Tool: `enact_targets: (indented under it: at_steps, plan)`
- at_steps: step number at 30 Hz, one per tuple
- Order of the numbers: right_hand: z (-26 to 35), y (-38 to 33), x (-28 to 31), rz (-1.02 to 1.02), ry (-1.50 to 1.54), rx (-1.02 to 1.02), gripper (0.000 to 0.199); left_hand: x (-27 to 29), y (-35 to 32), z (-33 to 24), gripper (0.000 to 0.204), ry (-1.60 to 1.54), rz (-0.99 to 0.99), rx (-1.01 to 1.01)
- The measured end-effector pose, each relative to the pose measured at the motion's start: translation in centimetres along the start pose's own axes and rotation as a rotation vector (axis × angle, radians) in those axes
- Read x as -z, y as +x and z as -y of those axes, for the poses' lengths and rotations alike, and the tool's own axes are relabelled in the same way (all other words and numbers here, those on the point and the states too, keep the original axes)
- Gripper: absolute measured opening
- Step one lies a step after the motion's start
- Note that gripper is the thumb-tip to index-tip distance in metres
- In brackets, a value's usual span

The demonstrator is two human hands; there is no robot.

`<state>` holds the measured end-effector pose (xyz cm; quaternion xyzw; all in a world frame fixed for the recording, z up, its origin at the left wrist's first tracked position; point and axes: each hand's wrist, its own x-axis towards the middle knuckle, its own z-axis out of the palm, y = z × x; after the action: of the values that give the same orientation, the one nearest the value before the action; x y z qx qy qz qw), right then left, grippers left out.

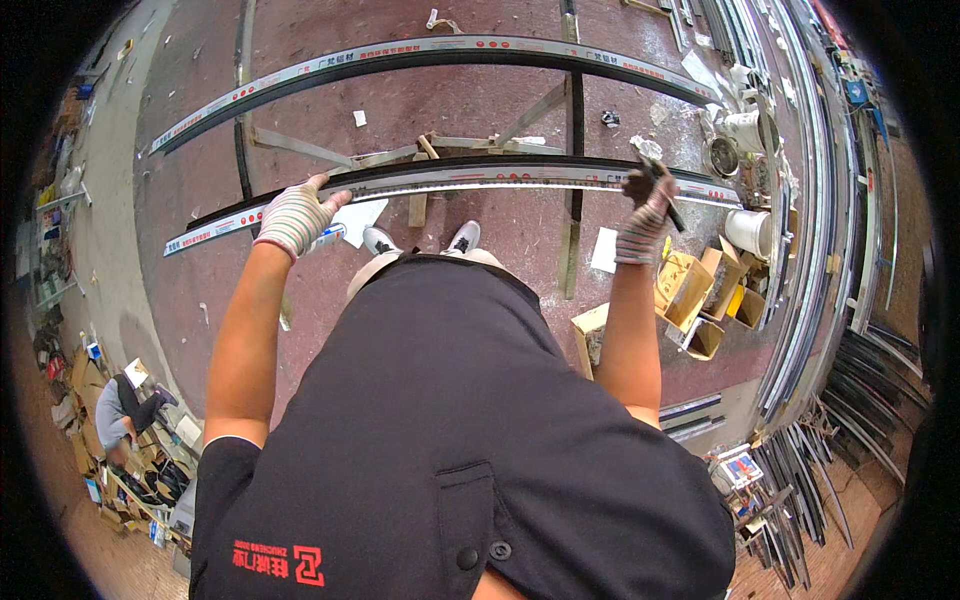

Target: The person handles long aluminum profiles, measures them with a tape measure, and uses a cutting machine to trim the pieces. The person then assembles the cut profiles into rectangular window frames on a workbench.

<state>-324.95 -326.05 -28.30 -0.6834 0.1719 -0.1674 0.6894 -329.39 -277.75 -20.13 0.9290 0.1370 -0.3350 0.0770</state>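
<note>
A long metal profile [480, 172] with a printed protective film lies across in front of me. Along its near edge runs a thin silver strip with fine dark marks, which looks like a steel ruler [490, 185]. My left hand [303, 214], in a striped knit glove, closes its fingers at the ruler's left end, against the profile. My right hand [645, 212], in a similar glove with darkened fingertips, is closed round a dark-handled tool [676, 217] over the profile's right part. The tool's kind is hidden by the fingers.
A second filmed profile [430, 50] lies farther off, across dark support bars [575, 110]. Cardboard boxes [683, 285] and a white bucket [748, 232] stand at the right, near long metal lengths [810, 300]. Another person [122, 410] is low at the far left.
</note>
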Motion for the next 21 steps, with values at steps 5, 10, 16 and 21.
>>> enact_targets:
  at_steps: [5, 10, 16, 21]
  plan:
    - [1.3, -3.9, -8.2, 0.491, 0.155, -0.048, 0.038, 0.2, -0.2, 0.9, 0.071, -0.055, 0.052, -0.021]
    - [1.8, -6.8, -13.3, 0.750, -0.033, -0.199, 0.021, 0.4, -0.3, 1.2, 0.072, -0.065, 0.079, -0.009]
    - [1.1, -7.7, -15.7, 0.908, -0.246, -0.055, 0.013, 0.3, -0.4, 1.5, 0.073, -0.036, 0.048, -0.040]
    - [0.6, -7.9, -16.1, 0.923, -0.272, -0.007, 0.011, -0.5, 0.1, 2.0, 0.070, -0.024, -0.027, -0.081]
